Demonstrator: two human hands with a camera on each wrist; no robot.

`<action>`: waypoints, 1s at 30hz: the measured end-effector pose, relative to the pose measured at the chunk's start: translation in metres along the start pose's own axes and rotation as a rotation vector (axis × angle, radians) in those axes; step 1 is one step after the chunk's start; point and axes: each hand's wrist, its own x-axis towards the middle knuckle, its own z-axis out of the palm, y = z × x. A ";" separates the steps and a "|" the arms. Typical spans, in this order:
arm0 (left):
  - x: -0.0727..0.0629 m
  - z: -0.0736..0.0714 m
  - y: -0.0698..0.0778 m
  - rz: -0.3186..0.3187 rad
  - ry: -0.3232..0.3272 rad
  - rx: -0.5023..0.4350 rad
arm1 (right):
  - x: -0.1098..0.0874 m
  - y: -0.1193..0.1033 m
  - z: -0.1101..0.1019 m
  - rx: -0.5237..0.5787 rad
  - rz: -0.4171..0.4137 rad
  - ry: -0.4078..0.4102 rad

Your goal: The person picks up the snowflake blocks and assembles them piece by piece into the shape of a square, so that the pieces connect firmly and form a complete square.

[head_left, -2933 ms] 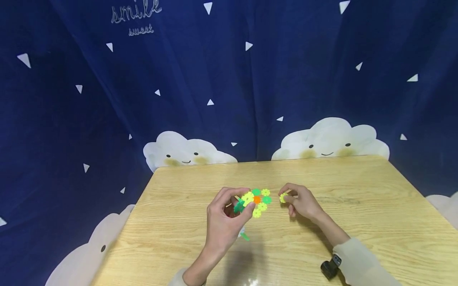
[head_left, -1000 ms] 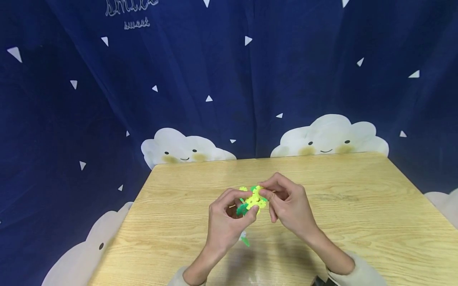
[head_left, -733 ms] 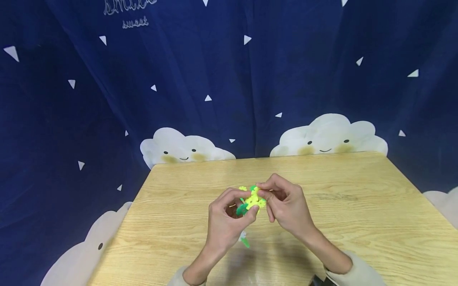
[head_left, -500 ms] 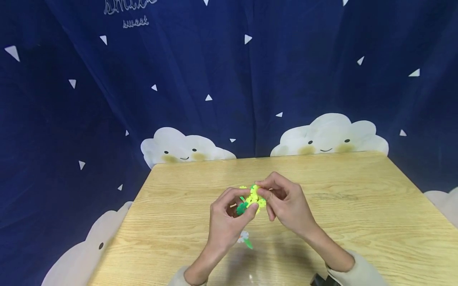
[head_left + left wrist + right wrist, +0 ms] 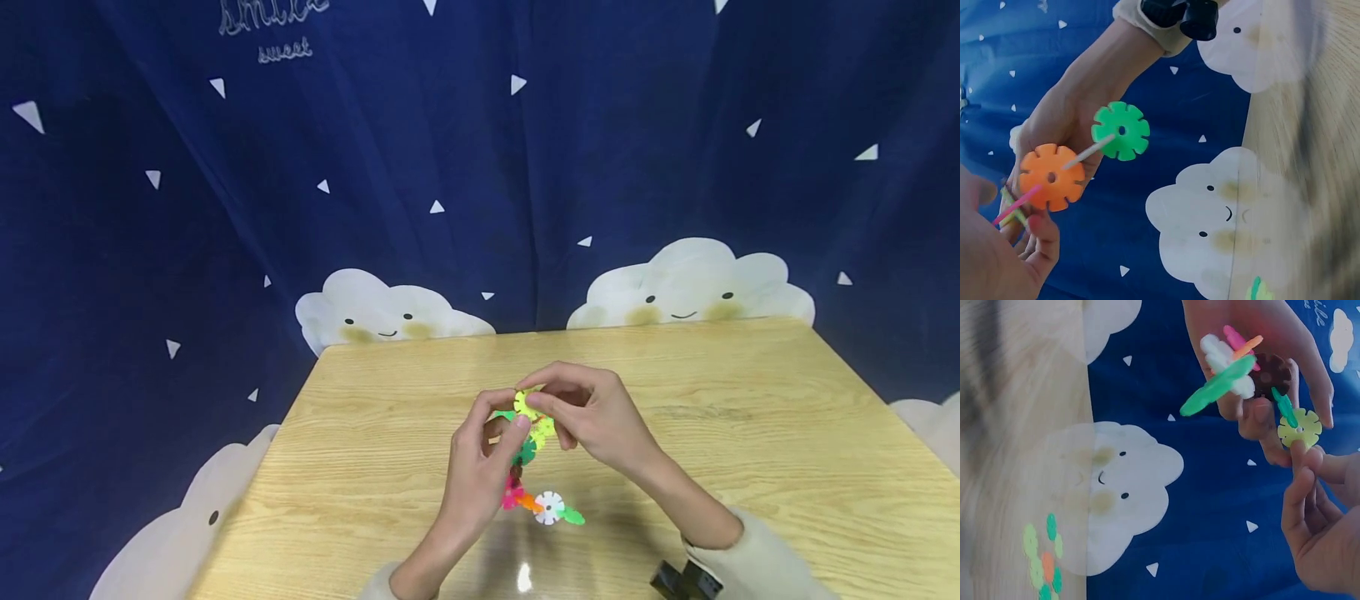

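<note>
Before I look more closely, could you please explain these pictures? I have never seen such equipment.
There is no robot: a person works with two bare hands, the left hand and the right hand. The wide view comes from a camera on the head, looking forward and down. The other two views come from cameras worn on the wrists, so the scene looks turned on its side. The left hand holds a chain of colourful flower-shaped discs above the wooden table; the right hand pinches a yellow disc at its upper end. More discs lie on the table.
</note>
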 end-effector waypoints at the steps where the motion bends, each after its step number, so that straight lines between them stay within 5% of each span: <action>1: 0.000 0.001 0.000 0.002 0.015 0.009 | 0.001 0.000 0.002 -0.003 0.011 -0.005; 11: -0.002 0.006 -0.006 0.099 0.127 0.107 | 0.007 -0.001 0.011 -0.040 0.065 0.000; 19: 0.002 -0.003 0.000 0.097 0.178 0.101 | 0.012 0.017 -0.007 -0.023 0.091 -0.001; 30: 0.003 -0.015 0.003 0.145 0.217 0.066 | 0.019 0.082 -0.033 -0.119 0.385 0.028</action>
